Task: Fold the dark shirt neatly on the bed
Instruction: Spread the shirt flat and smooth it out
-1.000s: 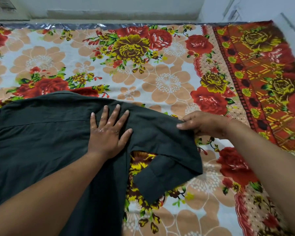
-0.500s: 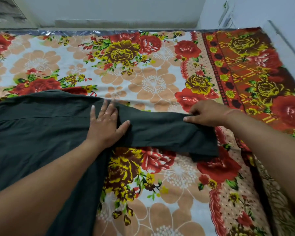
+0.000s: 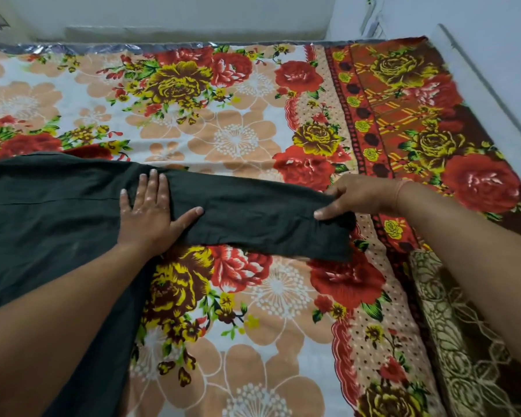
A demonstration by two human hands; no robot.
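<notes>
The dark shirt (image 3: 51,224) lies spread over the left half of the bed, its body running off the left and bottom edges of the view. One sleeve (image 3: 259,218) stretches flat to the right across the sheet. My left hand (image 3: 151,213) presses flat, fingers spread, where the sleeve meets the body. My right hand (image 3: 355,197) pinches the cuff end of the sleeve between thumb and fingers, holding it taut.
The bed carries a floral sheet (image 3: 238,133) in red, yellow and peach with a dark red border (image 3: 403,100) at the right. A brown patterned cloth (image 3: 463,341) lies along the lower right. White walls close in behind and on the right.
The sleeve was bent and hanging towards me; my right hand has pulled it out straight to the right. My left hand stayed pressed on the shoulder area.
</notes>
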